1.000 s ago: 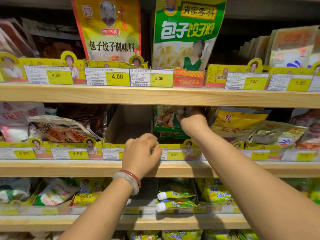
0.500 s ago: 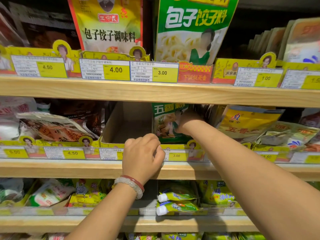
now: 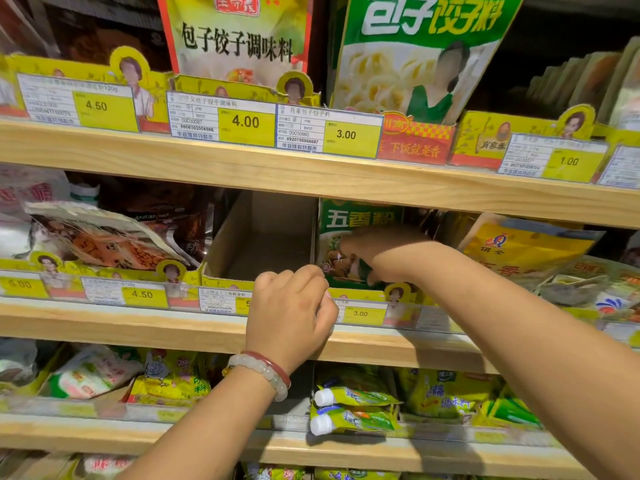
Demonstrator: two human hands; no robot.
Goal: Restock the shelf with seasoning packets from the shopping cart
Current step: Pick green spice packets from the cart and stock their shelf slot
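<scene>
A green five-spice seasoning packet (image 3: 360, 220) stands upright in a display box on the middle wooden shelf (image 3: 173, 327). My right hand (image 3: 377, 251) reaches into that box, fingers curled over the packet's front. My left hand (image 3: 291, 310), wearing a white bead bracelet and a red band, grips the yellow front lip of the boxes just below and to the left. Left of the packet is an empty cardboard box (image 3: 263, 244). The shopping cart is out of view.
Yellow five-spice packets (image 3: 526, 247) lean to the right. Flat brown packets (image 3: 104, 237) lie to the left. Large dumpling-seasoning bags (image 3: 415, 57) stand on the upper shelf, just above my right hand. Tube packs (image 3: 353, 410) fill the lower shelf. Price tags line each shelf edge.
The green packet has come upright at the box front under my right hand, which has slid down its face. The view has moved closer and tilted. My left hand has stayed on the lip.
</scene>
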